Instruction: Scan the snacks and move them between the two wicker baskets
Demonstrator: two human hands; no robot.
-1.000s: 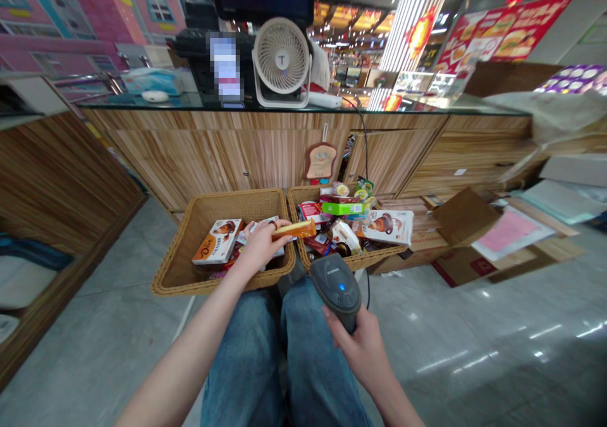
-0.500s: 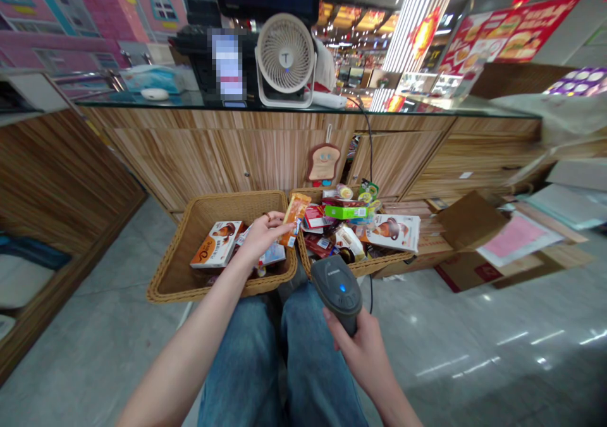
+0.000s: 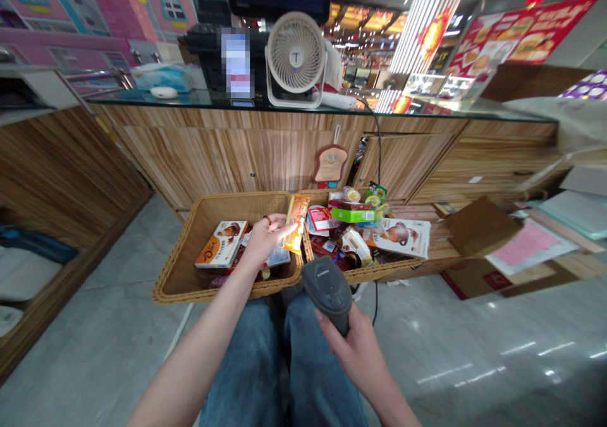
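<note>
Over the inner rims of two wicker baskets, my left hand (image 3: 266, 237) pinches an orange snack packet (image 3: 297, 219). My right hand (image 3: 353, 341) is wrapped round the handle of a dark grey barcode scanner (image 3: 327, 288), whose head points toward the packet from just below. The left basket (image 3: 177, 269) contains a white and orange Dove box (image 3: 221, 245) and other packets partly hidden by my arm. In the right basket (image 3: 389, 269) lie a green box (image 3: 353, 215), a long white box (image 3: 403, 237) and several mixed snacks.
A wooden counter (image 3: 199, 155) stands beyond the baskets, with a white fan (image 3: 296, 54), a screen and a phone on top. A toast-shaped ornament (image 3: 331, 163) hangs on its front. Open cardboard boxes (image 3: 478, 231) are at the right; a black cable hangs down behind the right basket.
The orange packet is turned more upright in my left hand. The scanner has shifted slightly left relative to the baskets, and its blue light no longer shows. The whole view has shifted a little.
</note>
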